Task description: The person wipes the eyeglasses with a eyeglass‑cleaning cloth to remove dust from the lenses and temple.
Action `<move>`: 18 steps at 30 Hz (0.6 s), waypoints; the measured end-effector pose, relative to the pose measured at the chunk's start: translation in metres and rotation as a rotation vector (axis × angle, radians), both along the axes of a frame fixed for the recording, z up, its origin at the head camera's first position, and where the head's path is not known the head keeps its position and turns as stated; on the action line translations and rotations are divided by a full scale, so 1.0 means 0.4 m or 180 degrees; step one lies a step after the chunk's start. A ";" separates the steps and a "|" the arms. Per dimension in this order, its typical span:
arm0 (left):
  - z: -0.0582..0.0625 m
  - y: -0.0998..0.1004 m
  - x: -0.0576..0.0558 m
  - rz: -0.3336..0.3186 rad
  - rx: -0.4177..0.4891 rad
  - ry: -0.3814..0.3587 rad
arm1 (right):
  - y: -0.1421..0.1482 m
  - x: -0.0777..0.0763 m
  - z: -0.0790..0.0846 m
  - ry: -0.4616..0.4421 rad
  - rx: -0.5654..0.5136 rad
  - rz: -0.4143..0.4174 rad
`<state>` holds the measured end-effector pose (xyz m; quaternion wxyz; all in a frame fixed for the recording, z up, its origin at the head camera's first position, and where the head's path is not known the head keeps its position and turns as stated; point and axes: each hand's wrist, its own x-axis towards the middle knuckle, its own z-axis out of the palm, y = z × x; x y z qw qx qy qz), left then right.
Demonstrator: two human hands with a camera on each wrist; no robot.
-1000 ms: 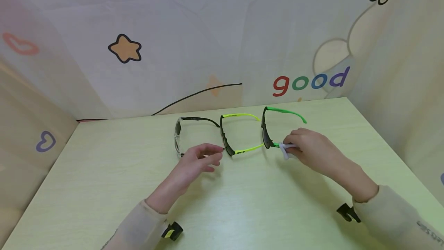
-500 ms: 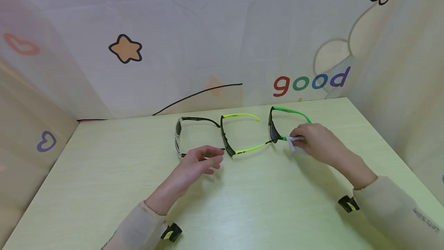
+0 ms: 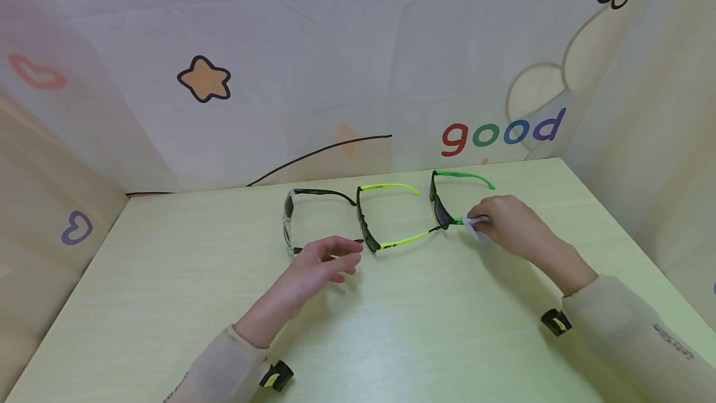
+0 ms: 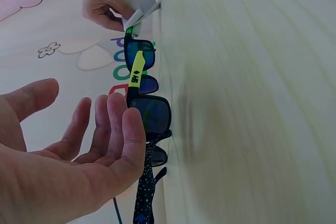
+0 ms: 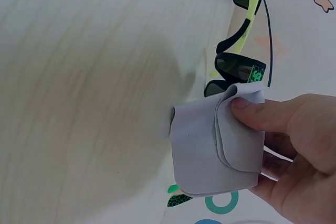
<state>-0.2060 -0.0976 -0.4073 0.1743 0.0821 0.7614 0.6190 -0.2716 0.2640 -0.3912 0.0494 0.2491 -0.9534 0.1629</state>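
Three pairs of sunglasses stand in a row on the table, arms unfolded. My right hand [image 3: 511, 226] pinches a folded grey cloth [image 5: 197, 145] between thumb and fingers, wrapped over the near arm of the green-armed sunglasses [image 3: 442, 211]. The cloth hides much of that arm in the right wrist view. In the middle, the yellow-armed sunglasses [image 3: 403, 241] reach toward the green pair's near lens. My left hand [image 3: 313, 266], fingers loosely bent and holding nothing, hovers by the near arm of the clear-framed, black-armed sunglasses [image 3: 288, 207], partly covering it in the head view.
A pale wooden table [image 3: 403, 328] extends in front of the glasses and to both sides. Close behind the row hangs a printed cloth backdrop [image 3: 313, 67]. Another curtain [image 3: 660, 142] closes off the right side.
My right hand, the cloth and the green-armed sunglasses have shifted slightly right and away from me; lately the far arm swung a little back. My left hand has stayed nearly still.
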 end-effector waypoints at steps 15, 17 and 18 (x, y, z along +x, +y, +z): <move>0.001 -0.003 0.006 -0.0064 -0.0062 0.0086 | 0.019 -0.007 -0.022 -0.0107 -0.0074 -0.0024; 0.001 -0.003 0.007 -0.0072 -0.0073 0.0091 | 0.023 -0.008 -0.021 -0.0081 -0.0087 -0.0038; 0.002 -0.003 0.008 -0.0071 -0.0078 0.0088 | 0.025 -0.008 -0.020 -0.0079 -0.0096 -0.0044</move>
